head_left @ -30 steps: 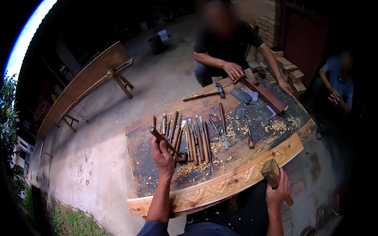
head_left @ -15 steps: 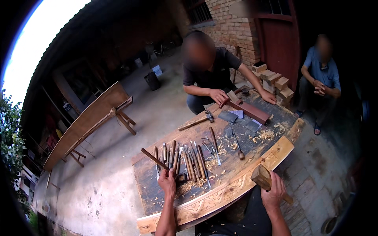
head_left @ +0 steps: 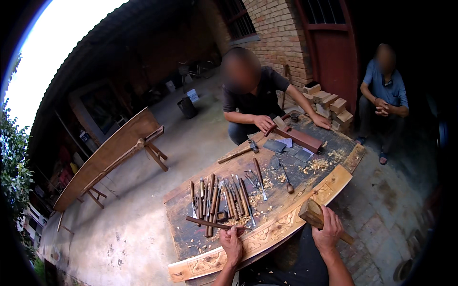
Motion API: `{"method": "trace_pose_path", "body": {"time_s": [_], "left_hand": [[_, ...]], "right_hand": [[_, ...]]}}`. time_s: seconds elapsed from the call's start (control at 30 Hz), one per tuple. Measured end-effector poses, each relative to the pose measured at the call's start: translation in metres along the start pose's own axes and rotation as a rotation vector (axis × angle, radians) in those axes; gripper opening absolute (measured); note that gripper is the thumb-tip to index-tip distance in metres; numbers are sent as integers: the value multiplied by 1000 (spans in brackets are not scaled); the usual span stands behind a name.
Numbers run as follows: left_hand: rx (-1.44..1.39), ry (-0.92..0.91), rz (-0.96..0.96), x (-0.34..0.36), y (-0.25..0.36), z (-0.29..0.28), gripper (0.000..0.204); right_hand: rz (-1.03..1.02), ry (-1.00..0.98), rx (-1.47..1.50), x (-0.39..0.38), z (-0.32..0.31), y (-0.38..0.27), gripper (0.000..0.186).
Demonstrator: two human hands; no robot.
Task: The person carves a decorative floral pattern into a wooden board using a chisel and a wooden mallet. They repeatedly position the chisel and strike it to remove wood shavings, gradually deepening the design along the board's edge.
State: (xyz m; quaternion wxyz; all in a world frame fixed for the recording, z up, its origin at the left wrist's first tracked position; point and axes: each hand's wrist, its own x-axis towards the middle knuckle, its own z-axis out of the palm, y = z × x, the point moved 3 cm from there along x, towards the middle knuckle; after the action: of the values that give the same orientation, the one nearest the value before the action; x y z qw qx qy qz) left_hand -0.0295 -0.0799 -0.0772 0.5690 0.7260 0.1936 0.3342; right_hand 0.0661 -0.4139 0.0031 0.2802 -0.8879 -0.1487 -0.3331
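Left hand (head_left: 232,244): closed round chisel (head_left: 205,222), over carved board (head_left: 274,232). Right hand (head_left: 328,229): clamped on mallet (head_left: 311,213), near board's edge. Hands apart, gap between. Board: along table's (head_left: 180,229) near edge; floor (head_left: 119,224) leftward.

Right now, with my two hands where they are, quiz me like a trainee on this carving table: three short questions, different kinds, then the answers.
1. What does the right hand grip?

2. True or false: the left hand is empty.

3. Where does the carved board lie relative to the table?
a) beneath it
b) along its edge nearest you
c) along its edge farthest from you

Key:
1. A wooden mallet.
2. False: it holds a long-handled tool.
3. b
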Motion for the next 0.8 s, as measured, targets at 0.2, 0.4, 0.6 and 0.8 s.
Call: {"method": "trace_pose_path", "body": {"time_s": [0.2, 0.4, 0.6, 0.8], "left_hand": [[-271, -5, -91, 0, -13, 9, 14], [-214, -15, -104, 1, -8, 9, 15], [-130, -68, 56, -17, 8, 21, 13], [-333, -143, -188, -22, 31, 46, 14]], "right_hand": [[-33, 29, -24, -5, -8, -4, 69], [-38, 40, -95, -11, -16, -4, 69], [0, 33, -101, -14, -14, 3, 74], [6, -9, -142, -16, 6, 11, 74]]}}
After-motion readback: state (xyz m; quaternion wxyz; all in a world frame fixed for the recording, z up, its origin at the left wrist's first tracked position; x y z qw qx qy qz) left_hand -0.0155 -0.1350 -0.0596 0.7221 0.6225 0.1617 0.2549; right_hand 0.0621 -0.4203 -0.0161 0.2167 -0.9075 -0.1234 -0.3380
